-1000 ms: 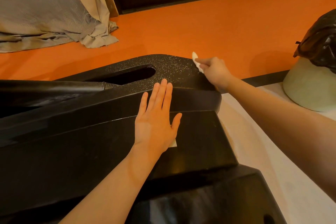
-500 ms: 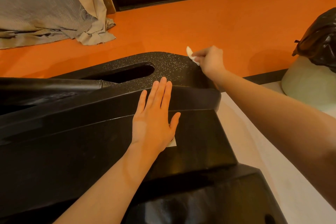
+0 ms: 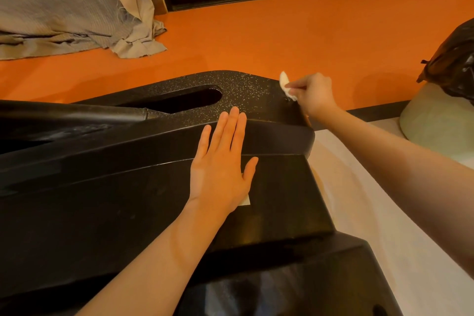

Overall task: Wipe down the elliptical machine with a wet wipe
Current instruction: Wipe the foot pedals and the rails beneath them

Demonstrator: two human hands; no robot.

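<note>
A black elliptical machine (image 3: 128, 187) fills the foreground, its left and lower parts cut off by the frame. The left hand (image 3: 220, 169) lies flat on its housing, fingers straight. The right hand (image 3: 314, 93) pinches a small white wet wipe (image 3: 286, 84) against the speckled far edge, fingers partly hiding it.

Under my palm the elliptical machine (image 3: 128, 200) is smooth black plastic — speckled, grainier up top; my wet wipe (image 3: 286, 86) is soft white cloth.
</note>
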